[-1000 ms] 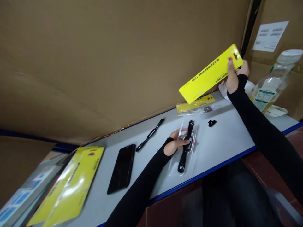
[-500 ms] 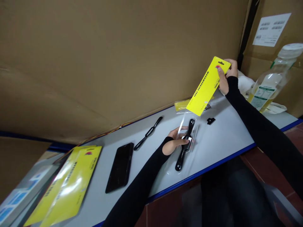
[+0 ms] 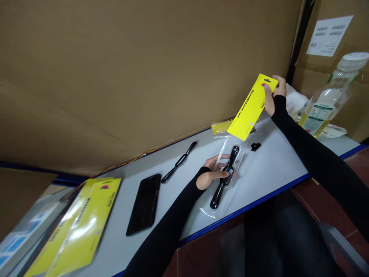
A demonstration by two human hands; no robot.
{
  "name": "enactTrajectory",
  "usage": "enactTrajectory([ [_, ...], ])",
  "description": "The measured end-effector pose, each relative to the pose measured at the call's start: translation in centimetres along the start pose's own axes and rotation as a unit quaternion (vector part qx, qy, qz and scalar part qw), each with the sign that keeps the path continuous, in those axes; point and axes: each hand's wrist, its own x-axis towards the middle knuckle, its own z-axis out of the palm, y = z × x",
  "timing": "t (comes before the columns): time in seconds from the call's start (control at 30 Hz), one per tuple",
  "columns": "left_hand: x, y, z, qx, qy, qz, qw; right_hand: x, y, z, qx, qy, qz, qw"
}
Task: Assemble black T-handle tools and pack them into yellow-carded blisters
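My left hand (image 3: 212,174) is closed round a clear plastic blister tray (image 3: 236,169) with a black spokeshave (image 3: 220,191) lying in it. The thumb presses on the spokeshave's middle. Up and to the right, my right hand (image 3: 275,94) pinches the top end of a yellow backing card (image 3: 250,109) printed "woodworking tool". The card's lower end hangs just above the blister tray. A small black part (image 3: 255,147) rests on the table right of the tray. To the left lies another black spokeshave body (image 3: 179,163).
A black phone (image 3: 144,204) and yellow tool cards (image 3: 86,223) lie on the left of the white table (image 3: 259,181). Another yellow package (image 3: 220,128) sits at the back edge. A bottle of yellow liquid (image 3: 325,104) stands at the right. A cardboard wall (image 3: 144,77) rises behind.
The yellow card's top end, with my right hand, has dropped slightly. My left hand keeps its hold on the tray and spokeshave. The view has shifted a little.
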Motion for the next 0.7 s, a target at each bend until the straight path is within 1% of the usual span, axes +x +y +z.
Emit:
enactTrajectory([
  [0.07,-0.1,0.1,0.1,0.003,-0.003,0.001,1.000,-0.2,-0.3,0.3,0.002,0.040,0.006,0.999],
  [0.1,-0.1,0.2,0.1,0.005,-0.006,0.000,1.000,-0.3,-0.6,0.4,0.006,0.045,0.007,0.999],
  [0.27,-0.3,0.4,0.3,0.007,-0.011,-0.002,1.000,-0.8,-2.1,1.0,0.025,0.001,0.020,0.999],
  [0.4,-0.2,0.3,0.3,0.006,-0.012,-0.004,1.000,-1.2,-2.6,1.0,0.031,-0.038,0.035,0.998],
  [0.57,-0.1,0.5,0.7,-0.006,0.000,0.003,1.000,-1.5,-2.2,1.1,0.059,-0.047,0.050,0.996],
  [0.7,-0.1,0.9,1.0,-0.004,0.014,-0.010,1.000,-1.0,-1.2,0.4,0.051,-0.021,0.026,0.998],
])
